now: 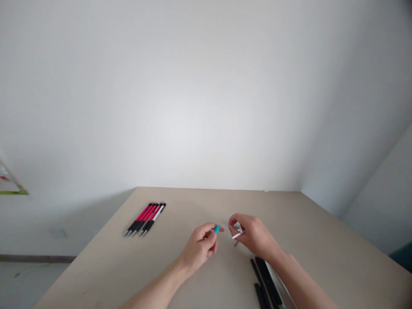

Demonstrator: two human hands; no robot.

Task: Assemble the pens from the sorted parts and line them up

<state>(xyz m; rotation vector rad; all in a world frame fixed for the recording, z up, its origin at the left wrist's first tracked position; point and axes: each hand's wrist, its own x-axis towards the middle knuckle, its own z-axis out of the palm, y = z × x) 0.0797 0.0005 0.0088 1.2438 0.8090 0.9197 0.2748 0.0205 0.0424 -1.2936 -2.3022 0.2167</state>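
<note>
Above the middle of the table, my left hand (200, 246) pinches a small teal piece (216, 229) between thumb and fingertips. It is too small to tell its kind. Just to the right, apart from it, my right hand (254, 234) is closed on a thin white stick-like piece (237, 235). Part of that piece is hidden by the fingers, and a small dark tip shows below them. Below my right wrist lie several black pen parts (268, 281), partly covered by the forearm.
Several pens with pink and black barrels (146, 218), one of them white and black, lie side by side at the table's left. The beige table (180, 201) meets a white wall (193, 107) at the back. A picture edge (13, 189) shows far left.
</note>
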